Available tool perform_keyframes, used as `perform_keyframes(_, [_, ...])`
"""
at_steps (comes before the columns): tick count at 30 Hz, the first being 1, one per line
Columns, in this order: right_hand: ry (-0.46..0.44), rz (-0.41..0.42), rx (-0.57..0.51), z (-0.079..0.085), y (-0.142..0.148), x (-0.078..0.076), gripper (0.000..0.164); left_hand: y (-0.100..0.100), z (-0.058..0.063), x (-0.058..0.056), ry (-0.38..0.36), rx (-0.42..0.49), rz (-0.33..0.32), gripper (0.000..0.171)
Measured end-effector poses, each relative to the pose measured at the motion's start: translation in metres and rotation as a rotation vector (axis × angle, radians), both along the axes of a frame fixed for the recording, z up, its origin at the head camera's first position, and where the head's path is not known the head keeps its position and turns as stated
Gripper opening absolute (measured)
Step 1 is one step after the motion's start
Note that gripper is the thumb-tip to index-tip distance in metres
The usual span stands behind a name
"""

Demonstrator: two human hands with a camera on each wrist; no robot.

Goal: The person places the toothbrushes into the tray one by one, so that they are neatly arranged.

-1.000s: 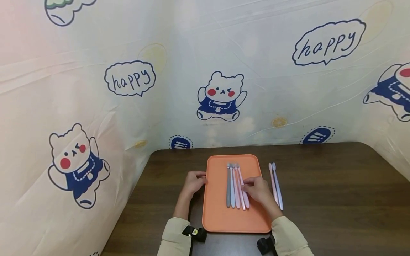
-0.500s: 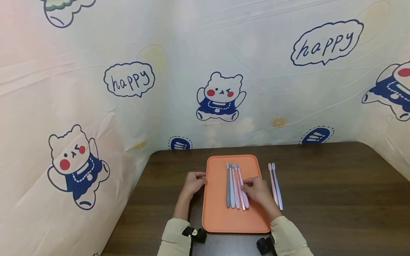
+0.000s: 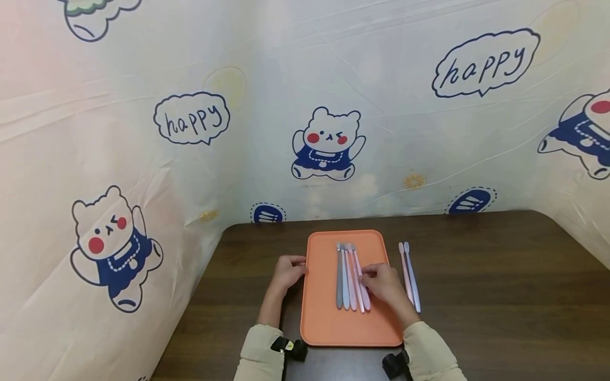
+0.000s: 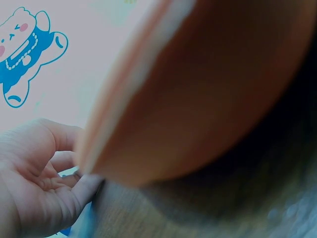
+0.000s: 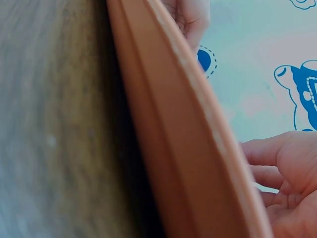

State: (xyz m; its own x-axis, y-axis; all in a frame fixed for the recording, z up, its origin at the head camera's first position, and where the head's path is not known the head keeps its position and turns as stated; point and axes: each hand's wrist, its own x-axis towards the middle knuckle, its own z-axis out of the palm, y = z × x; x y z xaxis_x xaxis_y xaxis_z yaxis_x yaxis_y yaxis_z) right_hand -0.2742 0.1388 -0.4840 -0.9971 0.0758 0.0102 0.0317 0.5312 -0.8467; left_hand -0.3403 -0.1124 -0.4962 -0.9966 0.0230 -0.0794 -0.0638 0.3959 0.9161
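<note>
An orange tray (image 3: 329,329) lies on the table, bearing several toothbrushes side by side, from a grey toothbrush (image 3: 339,288) at the left to a pink toothbrush (image 3: 366,300) at the right. My right hand (image 3: 385,286) is over the tray, its thumb and fingers pinching that rightmost pink toothbrush. At the tray's left rim, my left hand (image 3: 287,273) grips the edge; in the left wrist view its thumb (image 4: 85,192) and a finger meet at the rim. The right wrist view shows the right hand's fingertips hidden behind the tray wall.
Right of the tray lie a pink toothbrush (image 3: 405,267) and a blue toothbrush (image 3: 412,280) on the dark wooden table (image 3: 500,296). Behind the table hangs a pale curtain (image 3: 267,159) printed with bears. Wrist cameras sit on both sleeves.
</note>
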Motion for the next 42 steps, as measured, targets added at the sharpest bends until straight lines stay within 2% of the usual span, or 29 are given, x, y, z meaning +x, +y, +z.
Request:
perform_keyframes(18, [-0.064, 0.076, -0.151, 0.008, 0.011, 0.006, 0.032, -0.001, 0.000, -0.002, -0.012, 0.018, 0.001, 0.037])
perform_keyframes(26, [-0.028, 0.108, -0.142, 0.008, 0.015, 0.012, 0.033, -0.001, 0.000, 0.000, -0.011, 0.008, -0.007, 0.037])
perform_keyframes(42, [-0.003, 0.119, -0.100, 0.009, 0.018, 0.019, 0.032, -0.003, 0.001, 0.000, -0.003, -0.005, -0.017, 0.036])
